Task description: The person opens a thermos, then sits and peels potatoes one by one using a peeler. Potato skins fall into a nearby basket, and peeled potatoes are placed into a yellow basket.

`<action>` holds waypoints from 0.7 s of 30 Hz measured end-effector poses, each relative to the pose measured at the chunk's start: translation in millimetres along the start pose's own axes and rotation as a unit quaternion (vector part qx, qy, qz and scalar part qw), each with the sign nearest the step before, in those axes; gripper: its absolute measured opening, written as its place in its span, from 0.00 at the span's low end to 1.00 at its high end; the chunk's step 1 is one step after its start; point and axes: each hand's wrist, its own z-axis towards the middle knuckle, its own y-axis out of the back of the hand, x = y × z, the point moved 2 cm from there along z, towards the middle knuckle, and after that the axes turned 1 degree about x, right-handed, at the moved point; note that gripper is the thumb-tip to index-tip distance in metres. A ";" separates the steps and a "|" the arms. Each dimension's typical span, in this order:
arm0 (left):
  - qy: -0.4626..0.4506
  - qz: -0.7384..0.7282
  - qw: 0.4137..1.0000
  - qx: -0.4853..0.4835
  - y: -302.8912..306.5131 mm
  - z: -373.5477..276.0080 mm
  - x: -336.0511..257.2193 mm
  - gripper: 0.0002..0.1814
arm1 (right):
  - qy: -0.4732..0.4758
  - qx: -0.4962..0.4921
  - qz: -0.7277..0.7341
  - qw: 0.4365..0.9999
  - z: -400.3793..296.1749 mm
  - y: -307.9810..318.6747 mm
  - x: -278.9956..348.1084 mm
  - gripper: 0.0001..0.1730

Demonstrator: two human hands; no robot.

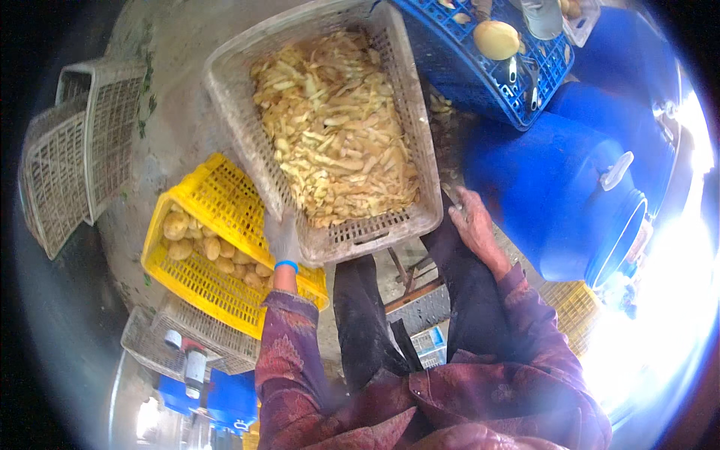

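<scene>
A dirty white plastic crate [368, 239] filled with potato peelings [343, 152] stands tilted before my knees. My left hand [281, 236], in a thin pale glove with a blue band at the wrist, grips the crate's near left rim. Bare and with bent fingers, my right hand [473, 222] is beside the crate's right wall, over my right knee. Its fingertips are partly turned away, so whether they hold anything is unclear. Left of the crate, a tipped yellow plastic crate [216, 295] holds several unpeeled potatoes [212, 247].
Several blue plastic drums [540, 180] lie or stand at the right. On an upturned blue crate [450, 73] are a peeled potato [496, 40] and peelers [531, 84]. Dirty white crates [112, 135] stand at the far left. Behind my legs is a metal-topped stool [419, 309].
</scene>
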 end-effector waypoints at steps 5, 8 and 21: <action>0.060 -0.138 0.989 0.010 -3.4 -2.4 12.2 0.21 | 0.043 -0.029 0.021 0.998 51.8 -8.6 -6.8 0.38; 0.033 -0.143 0.989 0.021 0.1 1.8 22.0 0.21 | 0.070 -0.061 0.112 0.989 103.6 -23.3 4.2 0.42; 0.026 0.014 0.997 -0.077 0.4 -8.8 8.6 0.18 | 0.057 -0.098 0.121 0.986 147.8 -39.8 35.9 0.21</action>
